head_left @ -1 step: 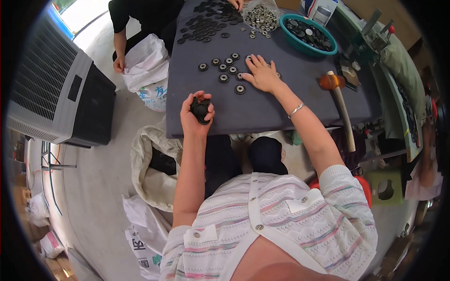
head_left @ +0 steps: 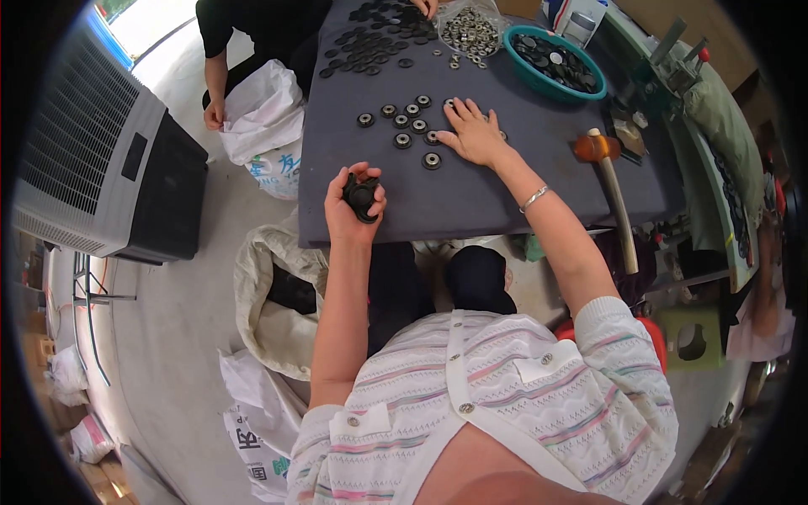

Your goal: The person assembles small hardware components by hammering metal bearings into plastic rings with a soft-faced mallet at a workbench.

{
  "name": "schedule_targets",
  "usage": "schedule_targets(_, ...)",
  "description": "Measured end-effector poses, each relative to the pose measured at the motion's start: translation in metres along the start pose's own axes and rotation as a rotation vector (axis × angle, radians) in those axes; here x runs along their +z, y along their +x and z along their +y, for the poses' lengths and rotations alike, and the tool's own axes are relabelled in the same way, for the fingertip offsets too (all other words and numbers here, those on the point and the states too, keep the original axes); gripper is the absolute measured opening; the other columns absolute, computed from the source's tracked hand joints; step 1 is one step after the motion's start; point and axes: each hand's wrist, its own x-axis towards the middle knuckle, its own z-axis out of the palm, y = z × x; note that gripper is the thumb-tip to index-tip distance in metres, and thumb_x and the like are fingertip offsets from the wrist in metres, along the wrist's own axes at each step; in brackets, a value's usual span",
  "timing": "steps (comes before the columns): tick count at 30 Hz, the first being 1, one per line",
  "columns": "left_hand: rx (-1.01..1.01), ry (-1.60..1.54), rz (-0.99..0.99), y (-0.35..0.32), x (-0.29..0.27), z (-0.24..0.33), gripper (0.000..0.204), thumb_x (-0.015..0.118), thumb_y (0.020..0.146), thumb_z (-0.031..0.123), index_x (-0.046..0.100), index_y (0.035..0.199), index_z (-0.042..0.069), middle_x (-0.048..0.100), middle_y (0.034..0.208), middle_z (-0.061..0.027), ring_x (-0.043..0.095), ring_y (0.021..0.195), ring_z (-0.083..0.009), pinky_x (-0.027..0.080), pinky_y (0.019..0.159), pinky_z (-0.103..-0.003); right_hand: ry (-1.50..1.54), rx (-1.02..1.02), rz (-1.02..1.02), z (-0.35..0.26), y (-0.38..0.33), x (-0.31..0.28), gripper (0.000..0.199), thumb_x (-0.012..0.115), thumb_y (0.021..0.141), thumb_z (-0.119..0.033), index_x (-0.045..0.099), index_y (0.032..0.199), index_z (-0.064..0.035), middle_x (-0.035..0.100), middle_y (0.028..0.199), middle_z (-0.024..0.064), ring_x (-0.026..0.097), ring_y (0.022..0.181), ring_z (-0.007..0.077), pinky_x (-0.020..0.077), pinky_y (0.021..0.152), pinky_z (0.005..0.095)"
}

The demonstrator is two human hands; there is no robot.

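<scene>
My left hand (head_left: 352, 215) is closed round a few black round plastic parts (head_left: 360, 197), held up over the table's near left edge. Lying palm down on the table (head_left: 522, 189), my right hand (head_left: 475, 139) has its fingers spread. Beneath and beside it are black wheels with metal centres, some of them partly covered by the fingers. Several more such wheels (head_left: 403, 140) lie flat in a loose cluster to its left, with the nearest wheel (head_left: 432, 161) below my thumb.
Black discs (head_left: 366, 55) are scattered at the far left, near a co-worker's hand (head_left: 425, 7). A bag of metal bearings (head_left: 471, 34) and a teal basin (head_left: 551, 94) of black parts stand at the back. A mallet (head_left: 613, 185) lies right; an open sack (head_left: 261, 324) sits below the table.
</scene>
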Motion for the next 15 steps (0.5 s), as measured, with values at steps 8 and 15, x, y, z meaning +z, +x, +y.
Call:
schedule_targets(8, -0.006, -0.008, -0.052, 0.002, -0.001, 0.0, 0.031, 0.047, 0.093, 0.027, 0.058, 0.1, -0.001, 0.059, 0.092, -0.0166, 0.054, 0.06, -0.0242, 0.037, 0.039, -0.027, -0.023, -0.193, 0.086, -0.045, 0.017, -0.001, 0.069, 0.034, 0.092, -0.059, 0.029, 0.145, -0.0147, 0.023, 0.152, 0.0125, 0.016, 0.141, 0.031, 0.0125, 0.106, 0.065)
schedule_targets(15, -0.03, 0.005, -0.033, 0.0, -0.001, -0.002, 0.032, 0.047, 0.093, 0.028, 0.058, 0.101, -0.001, 0.059, 0.092, -0.0165, 0.054, 0.06, -0.0242, 0.037, 0.039, -0.026, -0.053, -0.228, -0.111, -0.06, -0.004, 0.0, 0.07, 0.033, 0.092, -0.059, 0.028, 0.145, -0.0134, 0.022, 0.152, 0.0123, 0.016, 0.141, 0.0303, 0.0129, 0.108, 0.0634)
